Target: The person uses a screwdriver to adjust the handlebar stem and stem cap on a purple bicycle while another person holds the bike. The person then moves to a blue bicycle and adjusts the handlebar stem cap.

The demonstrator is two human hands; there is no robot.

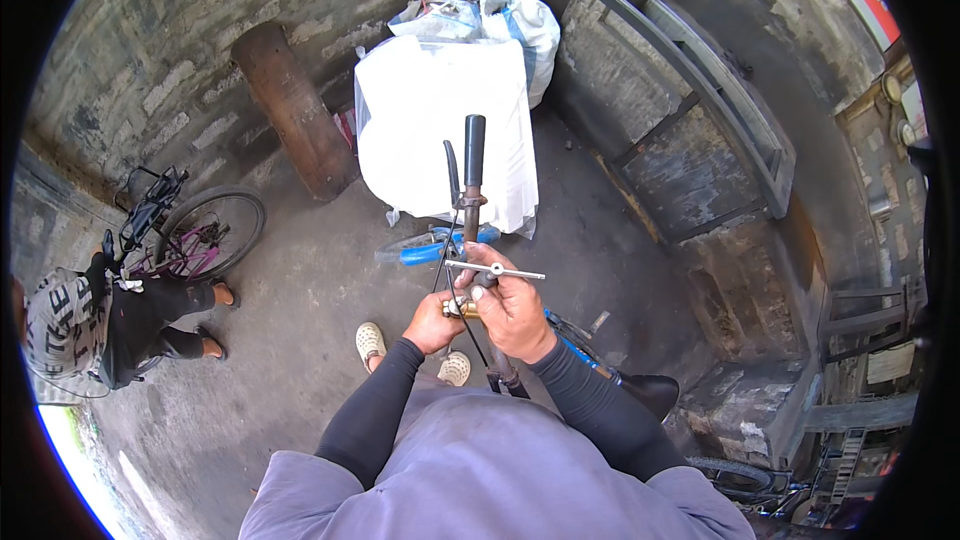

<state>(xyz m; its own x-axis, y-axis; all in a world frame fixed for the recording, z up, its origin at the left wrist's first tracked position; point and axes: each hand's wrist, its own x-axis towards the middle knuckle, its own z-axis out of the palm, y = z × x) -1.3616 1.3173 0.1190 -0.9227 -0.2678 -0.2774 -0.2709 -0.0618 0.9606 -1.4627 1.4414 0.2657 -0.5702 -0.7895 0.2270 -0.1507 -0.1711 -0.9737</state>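
Observation:
A bicycle handlebar (471, 225) with a black grip (476, 145) and a brake lever (451, 168) points away from me. My right hand (515, 320) is closed around a silver T-handle wrench (520, 273), whose bar lies crosswise above the handlebar's middle. Just to its left, my left hand (434, 323) is closed by a gold-coloured metal part (464, 309) at the stem and seems to grip it. Black cables run past my fingers. Below, the bicycle's blue front fender (425, 253) shows; the wrench's lower end is hidden by my hands.
A large white bundle (440, 120) stands ahead, with sacks (525, 25) behind it. A brown board (290, 110) leans on the wall. At left, a person (70, 325) is beside a purple bicycle (205, 235). A worn wooden cabinet (690, 160) lines the right.

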